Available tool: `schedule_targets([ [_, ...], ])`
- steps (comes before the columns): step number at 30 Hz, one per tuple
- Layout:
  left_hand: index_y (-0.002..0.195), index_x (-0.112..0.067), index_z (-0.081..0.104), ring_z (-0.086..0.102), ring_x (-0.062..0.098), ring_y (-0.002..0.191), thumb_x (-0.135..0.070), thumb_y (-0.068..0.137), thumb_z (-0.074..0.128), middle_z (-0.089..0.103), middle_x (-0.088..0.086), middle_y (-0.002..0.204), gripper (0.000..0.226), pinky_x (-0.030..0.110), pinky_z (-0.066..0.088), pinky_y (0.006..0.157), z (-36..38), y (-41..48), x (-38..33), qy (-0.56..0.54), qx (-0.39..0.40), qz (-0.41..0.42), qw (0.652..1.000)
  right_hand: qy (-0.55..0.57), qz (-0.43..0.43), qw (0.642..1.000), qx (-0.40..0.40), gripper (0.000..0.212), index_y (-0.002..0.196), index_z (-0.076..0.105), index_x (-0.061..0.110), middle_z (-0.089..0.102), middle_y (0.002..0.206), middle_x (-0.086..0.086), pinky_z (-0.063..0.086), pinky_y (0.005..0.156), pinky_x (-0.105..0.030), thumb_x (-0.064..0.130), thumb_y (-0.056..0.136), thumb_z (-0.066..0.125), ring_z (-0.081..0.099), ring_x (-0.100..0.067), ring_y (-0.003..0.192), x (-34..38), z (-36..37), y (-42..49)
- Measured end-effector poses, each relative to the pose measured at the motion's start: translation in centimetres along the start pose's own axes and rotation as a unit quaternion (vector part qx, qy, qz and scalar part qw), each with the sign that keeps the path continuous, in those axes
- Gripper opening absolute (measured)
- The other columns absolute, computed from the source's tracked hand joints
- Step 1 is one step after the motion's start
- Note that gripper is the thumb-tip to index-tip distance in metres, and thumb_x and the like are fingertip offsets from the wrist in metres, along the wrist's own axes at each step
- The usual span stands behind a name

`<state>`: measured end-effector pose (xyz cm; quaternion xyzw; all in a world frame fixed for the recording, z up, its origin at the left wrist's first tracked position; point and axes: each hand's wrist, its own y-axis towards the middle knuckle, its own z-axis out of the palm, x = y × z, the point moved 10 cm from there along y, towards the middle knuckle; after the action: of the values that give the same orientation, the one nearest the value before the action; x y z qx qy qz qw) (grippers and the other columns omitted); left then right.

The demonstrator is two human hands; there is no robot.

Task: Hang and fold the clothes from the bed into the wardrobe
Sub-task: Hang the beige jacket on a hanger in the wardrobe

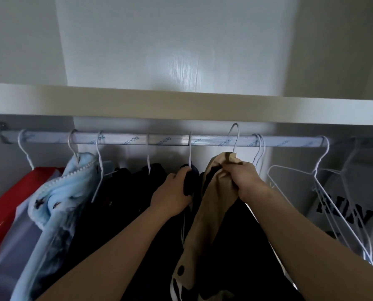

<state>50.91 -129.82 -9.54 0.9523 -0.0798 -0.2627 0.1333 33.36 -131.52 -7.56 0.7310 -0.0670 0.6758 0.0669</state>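
Under the crowded silver wardrobe rail (159, 140), the left hand (176, 192) grips a dark hung garment (191, 181) and the right hand (244, 181) clutches a beige cloth garment (211, 205) beside empty white wire hangers (324, 181).

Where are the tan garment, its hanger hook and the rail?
tan garment (212, 196): head view, mid fabric.
hanger hook (237, 139): head view, wire shank.
rail (124, 140): head view, bare stretch left of centre.

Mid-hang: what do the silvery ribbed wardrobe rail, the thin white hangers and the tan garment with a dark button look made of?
The silvery ribbed wardrobe rail: likely aluminium, fine grooves and dull sheen under printed film. The thin white hangers: probably coated wire, given twisted necks. The tan garment: matte woven cloth, perhaps cotton, creasing softly.
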Motion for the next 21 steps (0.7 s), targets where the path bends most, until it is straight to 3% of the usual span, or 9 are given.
schedule_targets([
  [2, 0.141, -0.034, 0.024, 0.054, 0.027, 0.106, -0.024, 0.087, 0.058, 0.045, 0.008, 0.126, 0.065, 0.035, 0.048, 0.084, 0.7, 0.0, -0.4, 0.004, 0.005, 0.016, 1.000, -0.002, -0.005, 1.000, -0.002, 0.009, 0.092, 0.056, 0.008, 0.055, 0.073, -0.007, 0.043, 0.059, -0.026, 0.015, 0.094, 0.052, 0.053, -0.019, 0.068, -0.1, 0.2, 0.6],
  [6, 0.134, -0.029, 0.042, 0.060, 0.020, 0.077, -0.016, 0.090, 0.051, 0.057, 0.007, 0.111, 0.047, 0.026, 0.052, 0.064, 2.8, -0.2, 0.4, -0.114, 0.046, -0.007, 0.992, 0.000, -0.018, 1.000, -0.008, 0.013, 0.093, 0.058, 0.004, 0.054, 0.070, -0.007, 0.040, 0.058, -0.025, 0.015, 0.094, 0.051, 0.050, -0.018, 0.064, -0.1, 0.4, 2.1],
  [10, 0.126, -0.028, 0.050, 0.053, 0.009, 0.061, -0.007, 0.087, 0.051, 0.058, 0.002, 0.098, 0.043, 0.011, 0.042, 0.049, 3.0, -0.1, 0.9, -0.186, 0.032, -0.020, 0.982, -0.025, -0.020, 0.999, 0.008, 0.020, 0.100, 0.060, -0.004, 0.055, 0.072, -0.011, 0.039, 0.057, -0.027, 0.013, 0.093, 0.053, 0.051, -0.022, 0.065, -1.3, 1.1, 3.5],
  [14, 0.120, -0.029, 0.055, 0.056, 0.008, 0.065, -0.008, 0.086, 0.053, 0.061, 0.001, 0.098, 0.040, 0.012, 0.044, 0.053, 3.0, -0.2, 1.3, -0.207, 0.009, -0.022, 0.978, -0.062, -0.001, 0.998, 0.010, 0.022, 0.078, 0.055, 0.005, 0.057, 0.077, -0.015, 0.041, 0.064, -0.030, 0.021, 0.093, 0.054, 0.053, -0.026, 0.069, -3.1, 1.9, 4.4],
  [16, 0.117, -0.028, 0.057, 0.059, 0.007, 0.068, -0.009, 0.086, 0.054, 0.065, 0.005, 0.098, 0.037, 0.014, 0.045, 0.057, 2.9, -0.3, 1.5, -0.211, -0.019, -0.020, 0.977, -0.062, -0.001, 0.998, 0.007, 0.021, 0.078, 0.054, 0.007, 0.058, 0.081, -0.016, 0.043, 0.069, -0.033, 0.023, 0.093, 0.053, 0.054, -0.027, 0.074, -3.4, 2.0, 4.8],
  [18, 0.116, -0.026, 0.058, 0.051, -0.002, 0.050, -0.007, 0.088, 0.053, 0.063, 0.005, 0.079, 0.034, 0.009, 0.038, 0.048, 3.1, -0.3, 1.4, -0.224, -0.034, -0.018, 0.974, -0.078, -0.016, 0.997, 0.000, 0.022, 0.087, 0.058, 0.004, 0.060, 0.085, -0.018, 0.046, 0.072, -0.037, 0.024, 0.092, 0.052, 0.055, -0.028, 0.077, -3.4, 2.0, 4.7],
  [21, 0.113, -0.027, 0.057, 0.044, -0.001, 0.037, -0.007, 0.088, 0.052, 0.052, -0.001, 0.059, 0.033, 0.008, 0.032, 0.042, 3.4, -0.3, 1.4, -0.230, -0.048, -0.024, 0.972, -0.103, -0.056, 0.993, -0.023, 0.026, 0.096, 0.060, 0.004, 0.061, 0.086, -0.014, 0.048, 0.071, -0.036, 0.027, 0.092, 0.049, 0.056, -0.027, 0.078, -3.4, 1.6, 4.5],
])
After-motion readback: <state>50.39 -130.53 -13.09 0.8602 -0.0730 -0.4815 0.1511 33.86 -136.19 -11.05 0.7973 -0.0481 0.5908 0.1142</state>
